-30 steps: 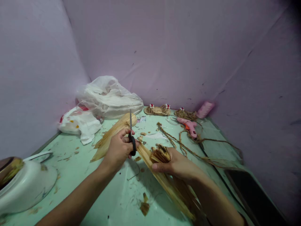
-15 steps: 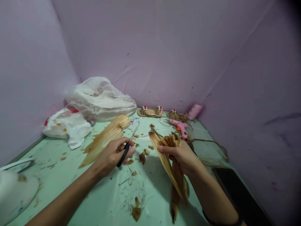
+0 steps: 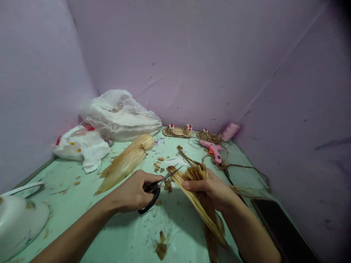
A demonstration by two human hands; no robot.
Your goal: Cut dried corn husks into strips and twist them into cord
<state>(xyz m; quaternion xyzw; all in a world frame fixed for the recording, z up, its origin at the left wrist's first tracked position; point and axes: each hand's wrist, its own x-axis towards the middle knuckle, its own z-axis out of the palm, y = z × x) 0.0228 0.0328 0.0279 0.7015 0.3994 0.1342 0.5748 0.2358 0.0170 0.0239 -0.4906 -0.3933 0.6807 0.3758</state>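
Black-handled scissors (image 3: 154, 195) are in my left hand (image 3: 136, 191), fingers in the handle loops. Their parted blades meet the brown tip of one pale husk strip. My right hand (image 3: 210, 186) grips a bunch of dry corn husks (image 3: 199, 204), thumb on top, with long ends hanging toward the front edge. Behind my left hand, a larger stack of husks (image 3: 127, 157) lies on the green table (image 3: 123, 233). Brown husk scraps (image 3: 161, 250) are scattered between and below my hands.
White plastic bags (image 3: 120, 117) sit at the back left. Woven slippers (image 3: 178, 131), a pink glue gun (image 3: 212, 148) and a pink roll (image 3: 230, 131) stand along the back. A dark phone-like slab (image 3: 282, 226) lies right; a white bowl-like object (image 3: 22, 226) is left.
The scissors have turned from pointing away to pointing right, and their blades have opened at the husk tip. The husk bunch has shifted slightly left relative to the table.
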